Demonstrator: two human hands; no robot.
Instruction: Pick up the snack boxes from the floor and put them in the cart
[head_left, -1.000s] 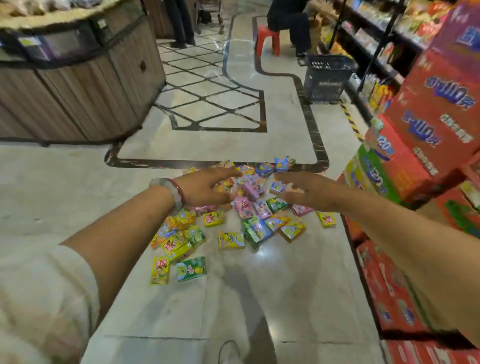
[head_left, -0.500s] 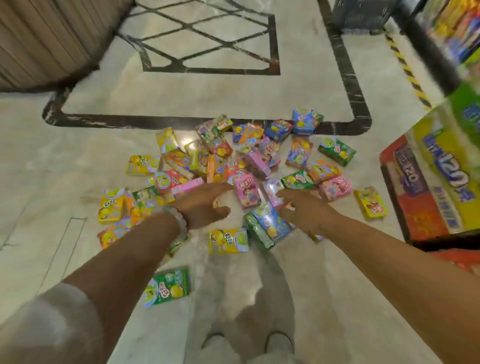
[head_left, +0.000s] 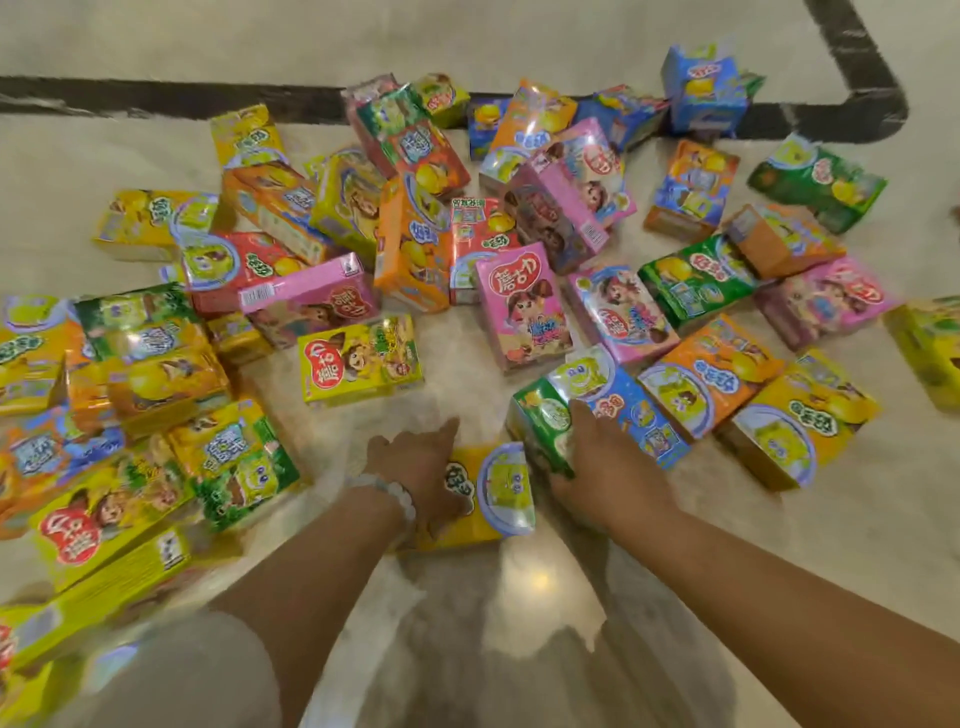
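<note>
Floor (head_left: 753, 545): pale polished marble, dark inlaid border beyond the heap. Snack boxes (head_left: 519, 306): scattered heap, cart unseen. Yellow box (head_left: 488, 493): nearest the viewer, long axis crosswise. Left hand (head_left: 421, 467): gripping the yellow box's left end. Right hand (head_left: 602, 467): just right of it, curled on green-blue box (head_left: 597, 410).

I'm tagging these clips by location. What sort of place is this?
Probably a shop floor, though this view shows no shelves. Dozens of colourful packaged snack boxes lie scattered over a polished marble-look floor with a dark inlaid border strip, typical of a store or mall.
</note>
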